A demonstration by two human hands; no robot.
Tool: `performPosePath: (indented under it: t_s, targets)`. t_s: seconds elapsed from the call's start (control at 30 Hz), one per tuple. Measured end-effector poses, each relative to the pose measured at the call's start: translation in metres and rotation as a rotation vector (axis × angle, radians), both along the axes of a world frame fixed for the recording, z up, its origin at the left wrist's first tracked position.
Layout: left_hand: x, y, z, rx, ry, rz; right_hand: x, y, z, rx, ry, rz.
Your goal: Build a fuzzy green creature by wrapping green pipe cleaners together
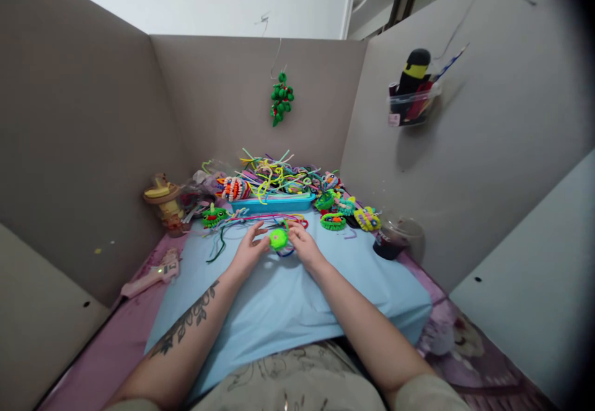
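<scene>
Between my hands is a bright neon-green, rounded fuzzy piece (278, 238), seemingly made of pipe cleaner, with a small pinkish spot on it. My right hand (304, 245) has its fingers closed at the piece's upper right edge, where a short green strand sticks up. On the other side, my left hand (251, 247) has its fingers apart, its thumb close to the piece's left edge; whether it touches I cannot tell. Loose coloured pipe cleaners (242, 219) lie just behind the hands on the light blue cloth (279, 302).
A blue tray (274, 204) heaped with pipe cleaners stands at the back. Finished-looking fuzzy figures (333, 220) flank it. A pink glue gun (155, 276) lies left, and a dark drink cup (389, 241) stands right. Grey partitions (260, 88) enclose the table, with a hanging plastic holder (413, 104).
</scene>
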State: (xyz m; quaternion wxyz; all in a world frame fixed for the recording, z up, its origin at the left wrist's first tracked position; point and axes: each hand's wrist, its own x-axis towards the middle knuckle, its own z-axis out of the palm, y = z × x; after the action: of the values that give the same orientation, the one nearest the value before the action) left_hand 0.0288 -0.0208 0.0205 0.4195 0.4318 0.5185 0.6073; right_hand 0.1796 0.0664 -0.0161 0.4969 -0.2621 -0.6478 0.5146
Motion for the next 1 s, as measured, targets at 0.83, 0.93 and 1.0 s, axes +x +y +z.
performPosePath:
  t_s: [0.83,0.93,1.0]
  targets:
    - [0.009,0.000,-0.008,0.134,0.227,-0.042,0.002,-0.014,0.011,0.205,-0.010,-0.134]
    - [0.008,0.000,-0.008,0.136,0.243,0.024,0.008,-0.025,0.019,0.443,-0.155,-0.281]
    - [0.006,-0.001,-0.007,0.176,0.225,0.006,0.009,-0.031,0.022,0.553,-0.232,-0.295]
